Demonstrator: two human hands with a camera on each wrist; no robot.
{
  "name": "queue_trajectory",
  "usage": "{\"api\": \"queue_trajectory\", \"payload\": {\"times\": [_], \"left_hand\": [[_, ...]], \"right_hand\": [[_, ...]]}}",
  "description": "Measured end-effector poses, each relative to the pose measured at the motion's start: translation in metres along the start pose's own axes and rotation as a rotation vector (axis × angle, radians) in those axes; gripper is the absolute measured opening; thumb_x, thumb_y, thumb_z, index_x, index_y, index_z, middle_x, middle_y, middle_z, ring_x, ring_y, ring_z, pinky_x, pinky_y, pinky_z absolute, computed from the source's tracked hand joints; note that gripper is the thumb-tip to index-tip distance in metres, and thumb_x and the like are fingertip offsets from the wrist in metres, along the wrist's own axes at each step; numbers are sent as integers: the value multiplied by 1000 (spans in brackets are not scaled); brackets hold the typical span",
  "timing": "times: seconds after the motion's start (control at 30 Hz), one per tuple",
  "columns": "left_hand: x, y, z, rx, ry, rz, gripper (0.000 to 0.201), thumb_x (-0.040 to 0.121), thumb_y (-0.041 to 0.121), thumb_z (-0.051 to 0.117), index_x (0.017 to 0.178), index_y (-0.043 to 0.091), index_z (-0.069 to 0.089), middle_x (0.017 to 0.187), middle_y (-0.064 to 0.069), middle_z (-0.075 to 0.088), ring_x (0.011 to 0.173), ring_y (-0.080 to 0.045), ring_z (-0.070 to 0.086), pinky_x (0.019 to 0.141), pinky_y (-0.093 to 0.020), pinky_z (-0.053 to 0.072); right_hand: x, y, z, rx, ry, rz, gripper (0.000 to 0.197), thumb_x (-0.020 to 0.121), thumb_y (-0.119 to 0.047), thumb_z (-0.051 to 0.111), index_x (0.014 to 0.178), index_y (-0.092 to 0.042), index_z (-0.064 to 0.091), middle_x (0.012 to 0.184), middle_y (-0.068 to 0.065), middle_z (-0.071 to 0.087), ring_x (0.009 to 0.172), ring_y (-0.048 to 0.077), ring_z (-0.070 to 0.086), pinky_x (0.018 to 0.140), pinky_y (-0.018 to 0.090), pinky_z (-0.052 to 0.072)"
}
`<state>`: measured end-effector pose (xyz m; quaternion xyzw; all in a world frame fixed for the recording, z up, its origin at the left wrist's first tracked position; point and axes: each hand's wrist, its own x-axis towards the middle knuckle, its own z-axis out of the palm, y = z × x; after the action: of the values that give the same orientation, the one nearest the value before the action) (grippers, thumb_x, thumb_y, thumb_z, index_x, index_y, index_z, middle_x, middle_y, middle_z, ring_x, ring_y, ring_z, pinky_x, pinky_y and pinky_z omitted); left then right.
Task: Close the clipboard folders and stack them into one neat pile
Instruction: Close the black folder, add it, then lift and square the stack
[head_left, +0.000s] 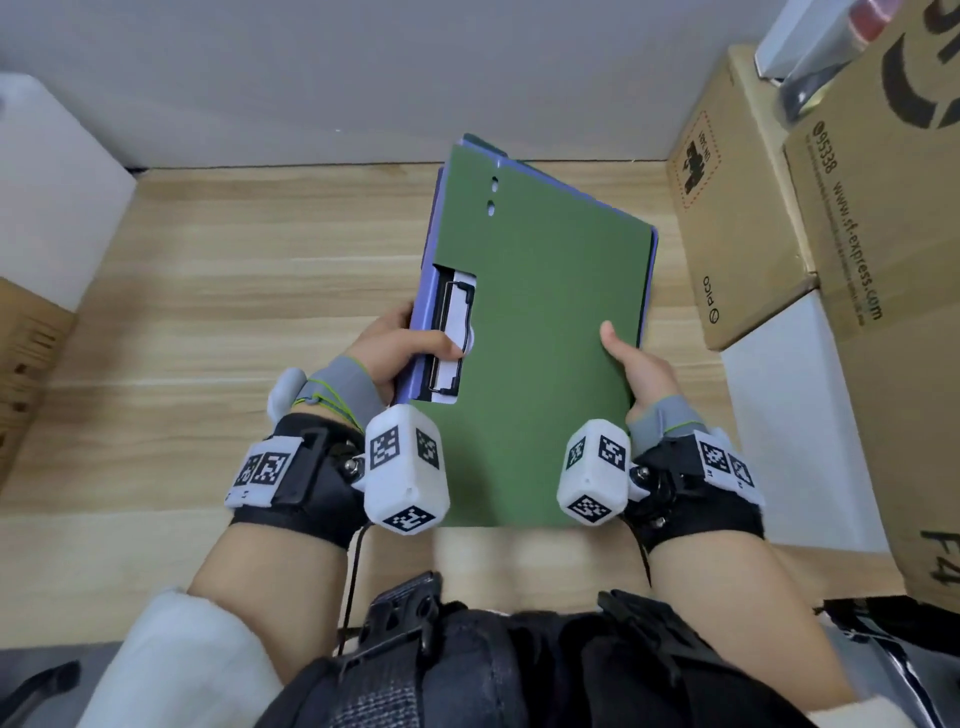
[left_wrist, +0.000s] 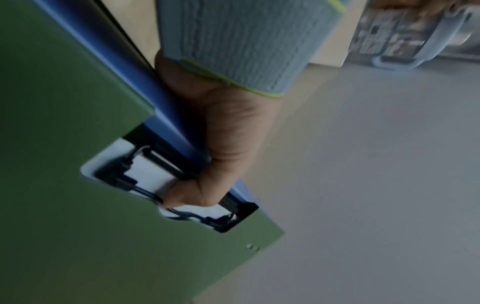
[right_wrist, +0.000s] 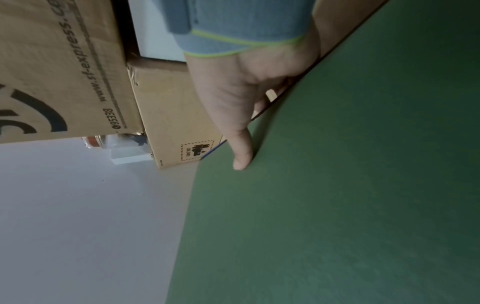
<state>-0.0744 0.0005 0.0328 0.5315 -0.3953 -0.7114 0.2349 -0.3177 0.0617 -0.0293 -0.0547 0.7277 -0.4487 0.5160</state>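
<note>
A closed green clipboard folder lies on top of a blue-purple folder, and both are held together above the wooden table. My left hand grips their left edge, thumb on the metal clip that shows through the green cover's cut-out. My right hand holds the right edge, thumb flat on the green cover. In the left wrist view the thumb presses the clip beside the blue edge. In the right wrist view the thumb lies on the green cover; the fingers underneath are hidden.
Cardboard boxes stand stacked at the right of the table, a bigger one nearer to me. A white block and another box edge sit at the left. A grey wall runs behind the table.
</note>
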Motion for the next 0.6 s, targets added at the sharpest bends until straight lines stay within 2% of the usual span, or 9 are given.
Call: {"api": "queue_trajectory", "payload": {"times": [0.07, 0.13, 0.2, 0.23, 0.3, 0.43, 0.5, 0.53, 0.6], "left_hand": [[-8, 7, -20, 8, 9, 81, 46, 52, -6, 59, 94, 11, 54, 58, 3, 67, 48, -12, 65, 46, -23, 53], [-19, 16, -41, 5, 37, 182, 46, 49, -7, 57, 88, 17, 55, 61, 4, 67, 53, -11, 64, 53, -22, 54], [-23, 24, -52, -18, 46, 283, 51, 48, -5, 61, 94, 17, 56, 67, 5, 67, 58, -11, 65, 59, -23, 54], [-25, 28, -55, -32, 40, 336, 54, 48, -2, 65, 99, 13, 55, 67, 7, 69, 59, -10, 66, 60, -23, 54], [-31, 35, -66, -72, 32, 432, 64, 48, 6, 69, 109, 3, 52, 67, 10, 72, 61, -10, 68, 61, -24, 55], [-34, 29, -82, -125, 24, 532, 69, 51, -6, 71, 116, 3, 51, 81, 7, 74, 71, -10, 70, 64, -28, 57], [-35, 21, -83, -132, 17, 539, 98, 40, 10, 89, 128, -2, 46, 99, -3, 69, 82, -11, 71, 72, -29, 56], [-36, 17, -84, -149, 7, 529, 106, 36, 21, 92, 129, -2, 47, 104, -6, 66, 86, -10, 70, 75, -27, 56], [-36, 12, -86, -162, -10, 521, 99, 31, 30, 94, 119, 10, 54, 104, 0, 68, 88, -9, 70, 76, -25, 55]], "right_hand": [[-26, -16, 20, 48, -87, -87, 79, 50, -46, 84, 115, -8, 60, 113, 13, 70, 97, 30, 70, 86, 51, 56], [-47, -33, 40, 95, -142, -223, 51, 68, -32, 77, 112, -14, 59, 116, 10, 68, 100, 27, 69, 85, 48, 56], [-63, -50, 52, 128, -179, -368, 27, 79, -22, 70, 103, -20, 57, 114, 7, 67, 98, 24, 67, 84, 42, 56], [-68, -56, 56, 140, -208, -445, 23, 81, -18, 67, 101, -21, 57, 112, 5, 67, 97, 23, 66, 84, 40, 56], [-80, -65, 67, 153, -248, -586, 22, 82, -10, 64, 98, -23, 55, 105, 0, 67, 92, 16, 66, 82, 34, 56], [-90, -68, 76, 108, -299, -724, 32, 84, 8, 56, 95, -21, 48, 99, -5, 61, 75, -8, 65, 68, 12, 51], [-88, -61, 75, 92, -327, -728, 39, 81, 13, 56, 101, -20, 48, 102, -4, 60, 77, -9, 65, 69, 11, 50], [-87, -57, 74, 93, -336, -723, 42, 79, 13, 58, 105, -19, 48, 103, -4, 60, 80, -8, 66, 71, 11, 51], [-88, -54, 71, 94, -348, -718, 49, 72, 9, 66, 108, -19, 49, 105, -4, 62, 85, -5, 66, 74, 13, 51]]}}
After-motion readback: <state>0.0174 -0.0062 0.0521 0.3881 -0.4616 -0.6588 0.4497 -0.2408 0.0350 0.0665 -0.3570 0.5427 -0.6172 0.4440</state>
